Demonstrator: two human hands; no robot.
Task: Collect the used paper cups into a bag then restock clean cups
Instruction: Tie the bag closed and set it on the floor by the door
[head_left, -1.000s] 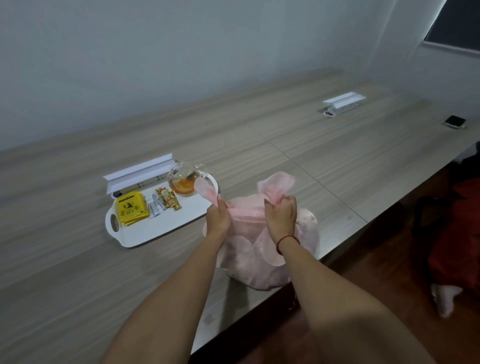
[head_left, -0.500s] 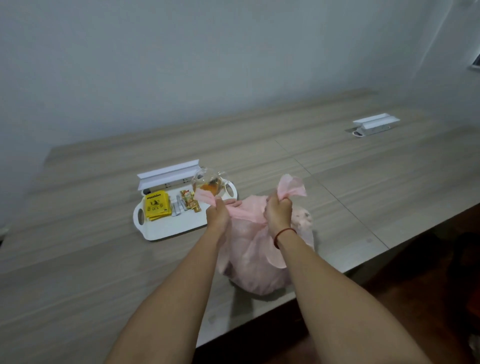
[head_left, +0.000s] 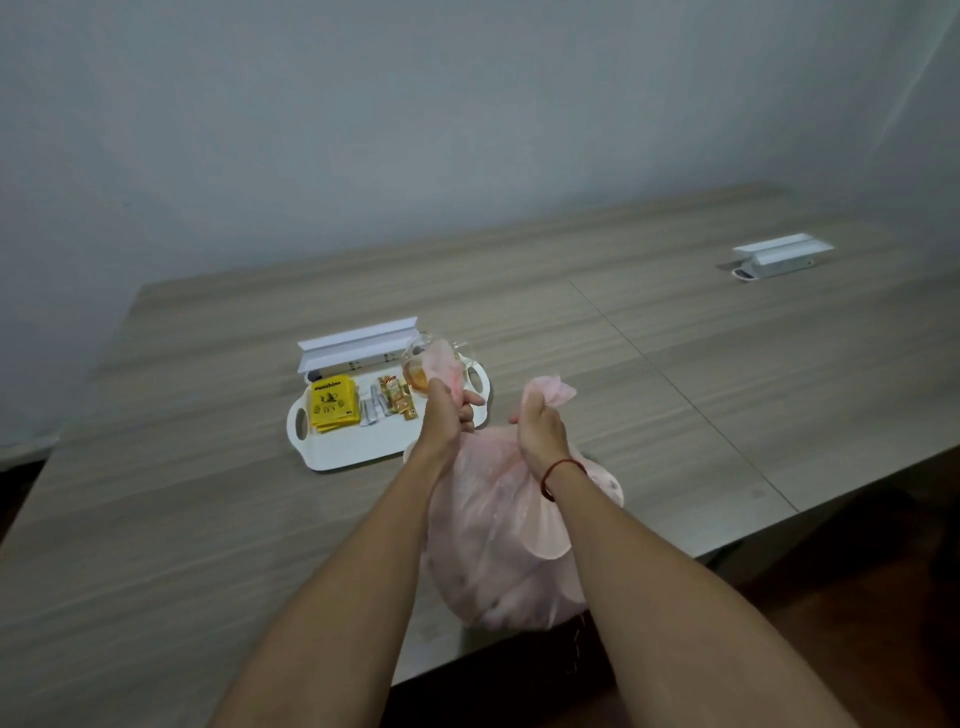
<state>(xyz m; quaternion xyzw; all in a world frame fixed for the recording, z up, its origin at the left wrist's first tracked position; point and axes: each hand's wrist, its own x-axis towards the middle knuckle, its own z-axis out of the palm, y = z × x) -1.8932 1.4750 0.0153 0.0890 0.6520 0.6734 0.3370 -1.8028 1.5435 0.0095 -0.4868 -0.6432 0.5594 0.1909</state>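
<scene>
Bag: one thin pink translucent plastic bag (head_left: 498, 545), bulging, standing at near edge of wood-grain table (head_left: 675, 389), just beside white two-handled plastic tray (head_left: 363, 452).
Left hand (head_left: 447, 410): fisted round one bag ear, raised over tray.
Right hand (head_left: 537, 431): fisted round the other ear.
Why: ears drawn apart, likely for knotting; collecting judged finished, restocking not begun.
Cups: hidden in bag, count unreadable.
On tray: one yellow packet stack (head_left: 332, 410), one glass vessel of amber liquid (head_left: 418, 376).
Sockets: two white flip-up socket boxes (head_left: 358, 343).

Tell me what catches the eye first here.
A bulging pink plastic bag sits at the near edge of the table, its two top flaps gripped by the left hand and right hand. Just beyond it, leftward, a white tray holds bright yellow packets.
</scene>
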